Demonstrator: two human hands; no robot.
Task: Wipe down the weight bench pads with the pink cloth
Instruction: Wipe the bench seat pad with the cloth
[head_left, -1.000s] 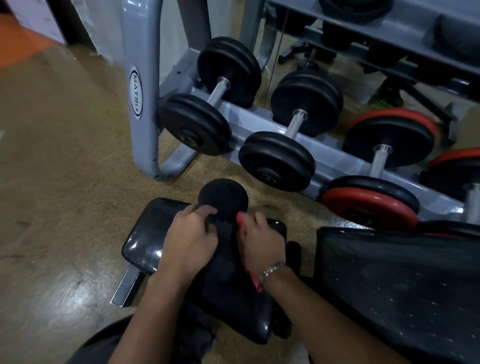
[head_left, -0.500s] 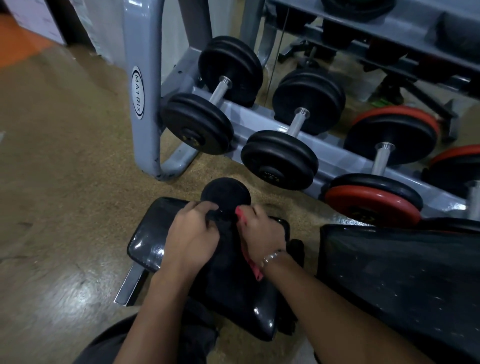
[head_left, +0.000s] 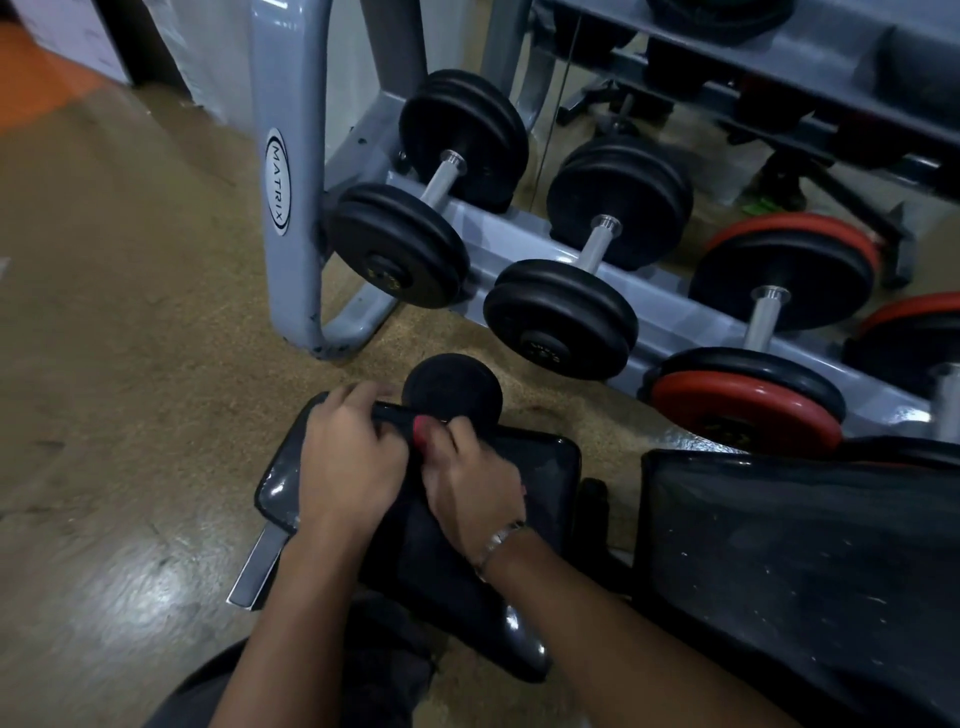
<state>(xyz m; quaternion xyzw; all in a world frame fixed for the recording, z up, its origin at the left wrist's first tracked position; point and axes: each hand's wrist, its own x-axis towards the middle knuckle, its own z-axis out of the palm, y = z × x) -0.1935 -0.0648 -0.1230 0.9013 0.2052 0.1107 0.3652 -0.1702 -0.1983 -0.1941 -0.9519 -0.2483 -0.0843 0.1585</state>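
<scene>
Lower centre: left hand (head_left: 353, 457) curled over seat pad (head_left: 280, 488) far edge, right hand (head_left: 475, 486) bunching pink cloth (head_left: 420, 434); bunched cloth judged likely to skip pad corners.

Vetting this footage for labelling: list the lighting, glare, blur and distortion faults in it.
Head view: dim overall; glare on the floor and a corner of the seat pad; fingertips of the left hand and right hand are motion-blurred; the wide-angle lens bows the rack post; the pink cloth shows only as a sliver.
</scene>
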